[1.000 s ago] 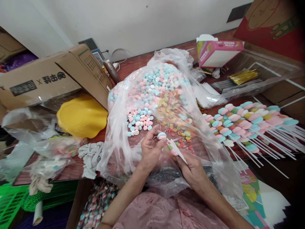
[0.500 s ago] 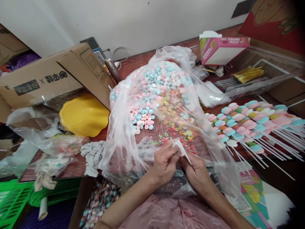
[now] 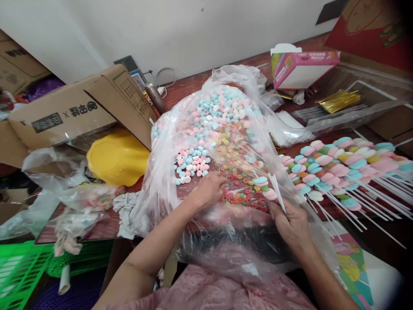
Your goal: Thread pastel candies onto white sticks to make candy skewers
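Note:
My right hand [image 3: 292,221] is closed round several white sticks [image 3: 278,191]. A short candy skewer is held there too, with a blue-and-pink marshmallow [image 3: 260,181] and a pink one [image 3: 270,194] on it and a green piece between. My left hand [image 3: 209,189] reaches over the plastic sheet, its fingertips at the edge of the ring candies [image 3: 240,196]; whether they grip one is blurred and hidden. Loose pink, blue and white marshmallows [image 3: 192,163] lie just beyond it. More marshmallows show through the clear plastic bag [image 3: 161,181] behind.
Finished marshmallow skewers [image 3: 345,161] lie piled at the right. At the left stand a yellow scalloped bowl [image 3: 116,157], a cardboard box [image 3: 61,114] and a green basket [image 3: 22,267]. Farther back are a pink carton [image 3: 305,66] and gold twist ties [image 3: 340,101].
My hands were together at the front over a white stick; now they are apart. The left has moved left and forward to the candies, the right to the right with the sticks and skewer.

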Action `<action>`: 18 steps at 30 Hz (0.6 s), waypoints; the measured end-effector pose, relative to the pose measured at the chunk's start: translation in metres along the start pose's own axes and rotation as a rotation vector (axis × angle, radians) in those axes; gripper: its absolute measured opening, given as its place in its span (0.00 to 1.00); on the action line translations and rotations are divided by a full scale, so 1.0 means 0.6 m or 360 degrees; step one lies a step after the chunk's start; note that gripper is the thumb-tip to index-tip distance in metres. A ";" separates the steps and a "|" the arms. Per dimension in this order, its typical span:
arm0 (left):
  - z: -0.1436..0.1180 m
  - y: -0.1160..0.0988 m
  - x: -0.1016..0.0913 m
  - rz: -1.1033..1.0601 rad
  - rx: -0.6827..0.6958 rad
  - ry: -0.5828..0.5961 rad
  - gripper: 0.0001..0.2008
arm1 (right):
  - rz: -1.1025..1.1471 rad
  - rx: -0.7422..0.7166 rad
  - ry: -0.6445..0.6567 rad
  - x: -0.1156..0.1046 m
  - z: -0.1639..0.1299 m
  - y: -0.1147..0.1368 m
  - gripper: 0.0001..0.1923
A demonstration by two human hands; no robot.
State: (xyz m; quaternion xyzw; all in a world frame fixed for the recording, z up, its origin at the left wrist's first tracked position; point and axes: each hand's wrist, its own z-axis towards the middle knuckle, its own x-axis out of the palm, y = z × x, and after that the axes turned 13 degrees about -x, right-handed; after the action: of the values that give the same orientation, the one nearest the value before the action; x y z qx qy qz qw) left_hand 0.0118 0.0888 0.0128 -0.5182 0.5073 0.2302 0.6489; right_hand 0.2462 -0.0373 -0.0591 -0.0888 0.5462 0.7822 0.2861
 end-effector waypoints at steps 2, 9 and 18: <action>0.005 -0.002 0.012 0.0214 -0.0013 0.0049 0.09 | 0.0071 0.0024 0.0024 0.000 -0.004 -0.001 0.14; 0.014 -0.005 0.036 -0.0095 0.0137 -0.0088 0.08 | 0.0214 0.0071 0.0074 -0.007 -0.003 0.007 0.18; 0.036 -0.032 0.057 -0.0214 0.0215 -0.0051 0.09 | 0.0318 0.0057 0.0083 -0.008 -0.002 0.012 0.15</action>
State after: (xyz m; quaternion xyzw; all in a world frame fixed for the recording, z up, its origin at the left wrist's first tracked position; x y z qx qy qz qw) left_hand 0.0499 0.0940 -0.0105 -0.5024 0.4754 0.1597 0.7043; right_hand 0.2459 -0.0417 -0.0514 -0.0492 0.5735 0.7945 0.1938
